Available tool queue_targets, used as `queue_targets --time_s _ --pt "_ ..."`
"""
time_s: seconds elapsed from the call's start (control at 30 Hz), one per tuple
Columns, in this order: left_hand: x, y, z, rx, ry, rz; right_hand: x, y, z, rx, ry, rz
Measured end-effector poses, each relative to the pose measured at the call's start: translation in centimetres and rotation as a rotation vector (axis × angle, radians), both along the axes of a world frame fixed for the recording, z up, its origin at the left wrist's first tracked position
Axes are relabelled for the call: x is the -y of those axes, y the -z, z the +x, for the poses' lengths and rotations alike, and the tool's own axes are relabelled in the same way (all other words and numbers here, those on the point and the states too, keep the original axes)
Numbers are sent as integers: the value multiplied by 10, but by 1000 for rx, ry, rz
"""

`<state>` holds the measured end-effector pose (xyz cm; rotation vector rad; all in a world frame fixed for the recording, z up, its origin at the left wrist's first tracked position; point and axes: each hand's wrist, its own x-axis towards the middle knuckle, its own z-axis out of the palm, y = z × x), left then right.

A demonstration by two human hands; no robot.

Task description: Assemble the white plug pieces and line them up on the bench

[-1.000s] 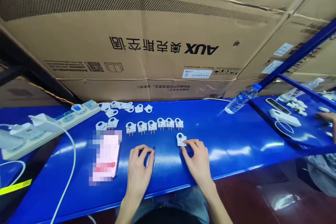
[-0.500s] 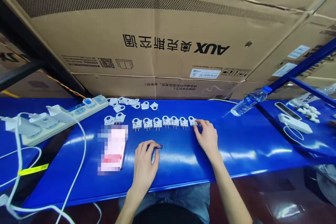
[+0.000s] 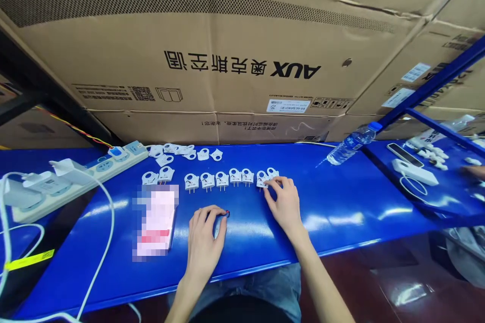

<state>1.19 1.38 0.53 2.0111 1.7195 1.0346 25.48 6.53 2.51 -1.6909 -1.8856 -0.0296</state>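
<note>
Several white two-pin plugs with ring-shaped handles lie in a row on the blue table. My right hand is at the row's right end, its thumb and forefinger closed at the edge of the second plug from the right. Just behind these fingers is the rightmost plug, partly covered. In front of the row, my left hand pinches a small dark piece with a red spot, too small to name, between thumb and forefinger.
More white ring-handled plugs lie at the back left. A blurred-out phone-like item is left of my hand, beside a power strip and white cables. A water bottle leans at right; another person's hand shows beyond.
My right hand has shifted left from the rightmost plug to the one beside it. My left hand keeps its pinch. The view has turned slightly, and another person's hand has appeared at right.
</note>
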Motion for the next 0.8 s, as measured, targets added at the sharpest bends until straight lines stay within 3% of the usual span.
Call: queue_targets --time_s 0.13,0.33,0.53,0.8 --pt "2 -8 3 110 -18 8 27 3 -20 -167 -121 109" --pt "2 -11 6 136 14 27 56 6 -47 -139 -354 -14" --pt "1 -8 8 100 7 45 55 5 -46 -112 -423 -39" --pt "1 -5 7 80 34 48 55 6 -46 -113 -408 -48"
